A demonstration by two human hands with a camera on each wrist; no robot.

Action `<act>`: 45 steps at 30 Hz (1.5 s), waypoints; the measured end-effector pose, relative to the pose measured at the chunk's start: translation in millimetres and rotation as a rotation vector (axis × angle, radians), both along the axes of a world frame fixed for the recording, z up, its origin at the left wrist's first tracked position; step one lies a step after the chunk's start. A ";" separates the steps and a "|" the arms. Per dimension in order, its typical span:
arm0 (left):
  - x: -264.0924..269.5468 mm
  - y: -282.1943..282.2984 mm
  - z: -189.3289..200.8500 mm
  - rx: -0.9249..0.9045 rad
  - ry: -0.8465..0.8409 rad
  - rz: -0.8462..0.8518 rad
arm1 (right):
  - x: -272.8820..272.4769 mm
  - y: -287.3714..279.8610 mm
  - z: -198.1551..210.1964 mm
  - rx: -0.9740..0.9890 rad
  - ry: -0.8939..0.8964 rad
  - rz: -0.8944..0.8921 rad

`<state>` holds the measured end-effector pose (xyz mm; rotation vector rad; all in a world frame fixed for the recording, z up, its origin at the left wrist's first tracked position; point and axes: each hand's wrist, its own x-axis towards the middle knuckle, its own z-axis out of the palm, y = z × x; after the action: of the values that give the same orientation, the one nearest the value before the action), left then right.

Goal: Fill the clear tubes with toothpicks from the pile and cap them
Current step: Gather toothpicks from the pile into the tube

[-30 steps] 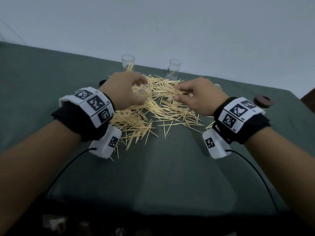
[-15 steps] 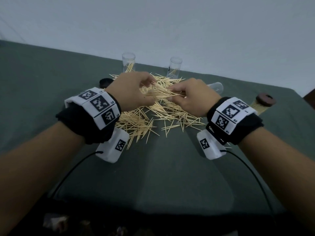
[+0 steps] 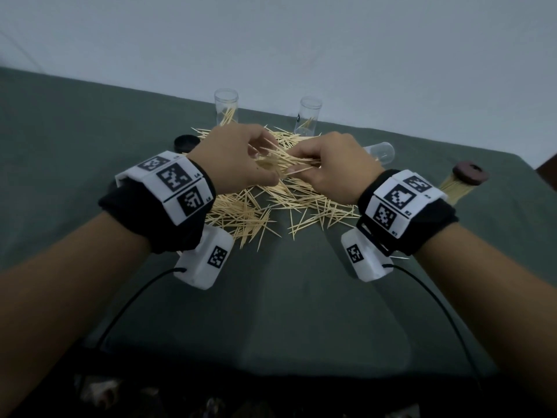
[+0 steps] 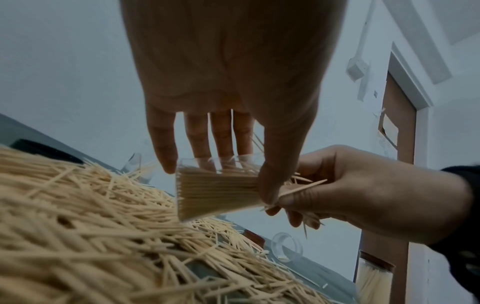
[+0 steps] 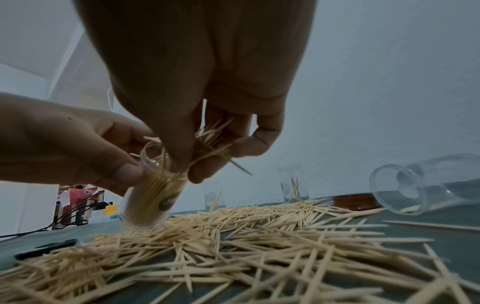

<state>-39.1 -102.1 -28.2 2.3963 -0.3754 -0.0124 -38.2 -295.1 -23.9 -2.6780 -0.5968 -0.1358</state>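
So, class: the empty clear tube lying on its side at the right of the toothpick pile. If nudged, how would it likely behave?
The empty tube is round and lies on its side, so it would probably roll. Thin clear plastic with nothing inside suggests it is light and would skid easily. The stray toothpicks beside it might stop it.

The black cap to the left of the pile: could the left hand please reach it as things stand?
Probably not right away. The black cap lies bare beside the left hand, with nothing on it, but that hand grips a nearly full tube that the right hand is loading with toothpicks.
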 end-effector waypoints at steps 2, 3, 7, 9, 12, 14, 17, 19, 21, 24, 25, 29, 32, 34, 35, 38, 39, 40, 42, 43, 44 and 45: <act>0.1 1.0 0.4 -0.020 0.018 -0.001 | -0.3 0.0 0.4 0.013 -0.009 -0.008; 0.1 1.5 1.0 -0.031 0.026 0.001 | -0.9 -0.3 1.5 0.009 -0.003 -0.006; -0.3 1.9 2.2 -0.046 0.036 0.009 | -1.6 -1.9 2.4 0.015 0.006 -0.021; -0.4 2.5 1.9 -0.049 0.043 0.008 | -0.9 -2.4 1.6 0.040 -0.003 -0.042; 0.6 4.2 1.8 -0.046 0.043 0.009 | -0.5 -1.7 1.5 0.105 0.000 -0.056; 0.9 5.3 1.8 -0.049 0.048 0.011 | -0.6 0.4 1.6 0.129 -0.011 -0.056; 0.2 3.4 1.1 -0.071 0.054 -0.001 | -0.6 3.4 0.1 0.107 -0.029 -0.059; -1.0 0.9 0.5 -0.068 0.052 -0.015 | -0.5 4.3 -1.7 0.074 -0.051 -0.055; -0.7 -0.1 -0.1 -0.069 0.053 -0.015 | -0.1 4.2 -2.5 0.052 -0.072 -0.046; 1.0 1.9 -0.4 -0.070 0.048 0.003 | 1.0 2.3 -1.1 0.086 -0.077 -0.063; 1.7 3.4 -0.4 -0.071 0.049 0.013 | 1.3 1.6 -0.6 0.107 -0.078 -0.065; 2.0 6.1 0.5 -0.079 0.057 0.020 | -0.2 0.7 1.2 0.141 -0.087 -0.055; -0.9 2.1 0.7 -0.081 0.063 -0.010 | -2.4 3.1 0.7 0.130 -0.090 -0.042; -2.0 -0.7 0.2 -0.073 0.062 -0.022 | -2.4 4.5 -0.6 0.122 -0.096 -0.041; -2.0 -0.8 0.0 -0.074 0.061 -0.020 | -1.8 4.8 -1.4 0.119 -0.106 -0.033; 0.3 3.1 -0.2 -0.102 0.071 0.015 | 1.1 3.4 -1.1 0.113 -0.130 -0.028; 1.2 4.8 -0.3 -0.115 0.080 0.027 | 1.9 2.2 -0.3 0.121 -0.123 -0.031; 2.0 6.5 -0.5 -0.129 0.090 0.037 | 2.4 0.9 0.5 0.131 -0.107 -0.033; 2.5 8.6 -0.3 -0.156 0.108 0.051 | 2.6 -1.4 1.1 0.143 -0.075 -0.034; 2.4 8.9 -0.1 -0.163 0.113 0.053 | 2.6 -2.2 0.8 0.148 -0.067 -0.033; 2.1 8.8 0.2 -0.162 0.113 0.052 | 2.6 -2.8 0.6 0.150 -0.070 -0.027; 1.7 8.3 0.7 -0.155 0.112 0.048 | 2.7 -3.2 0.1 0.145 -0.081 -0.019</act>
<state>-37.5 -93.8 -27.5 2.2388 -0.2566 -0.0924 -35.5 -298.3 -23.8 -2.5477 -0.5634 -0.2827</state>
